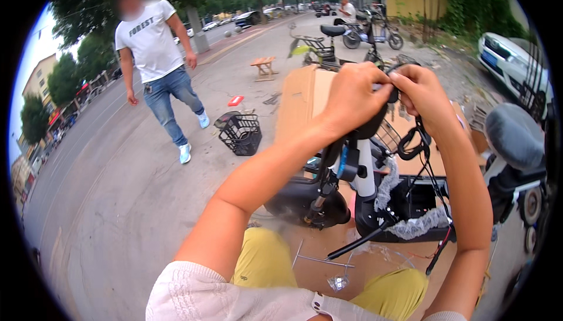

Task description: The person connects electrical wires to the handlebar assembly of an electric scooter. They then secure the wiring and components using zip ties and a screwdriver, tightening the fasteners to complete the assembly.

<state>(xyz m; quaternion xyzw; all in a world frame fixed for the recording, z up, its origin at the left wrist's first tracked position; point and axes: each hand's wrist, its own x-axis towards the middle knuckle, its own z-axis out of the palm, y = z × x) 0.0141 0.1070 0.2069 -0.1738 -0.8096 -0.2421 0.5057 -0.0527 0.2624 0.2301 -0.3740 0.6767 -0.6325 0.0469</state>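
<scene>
At the top of a partly assembled electric bike (pixel 365 171), my left hand (pixel 359 91) and my right hand (pixel 423 89) meet with fingertips pinched together. Between them is a small dark piece beside the handlebar area; my fingers cover most of it, so its kind is unclear. Black cables (pixel 414 144) hang in loops below my right hand. The bike has a white steering column and a black front fender (pixel 308 202). Clear bubble wrap (pixel 419 225) clings to its frame near an open compartment, and loose wires trail down on the right.
A person (pixel 153 42) in a white T-shirt walks at the left. A black wire basket (pixel 241 135), a red box (pixel 236 101) and a wooden stool (pixel 264 68) stand on the pavement. Cardboard (pixel 296 99) rises behind the bike. A grey seat (pixel 514 135) is close at right.
</scene>
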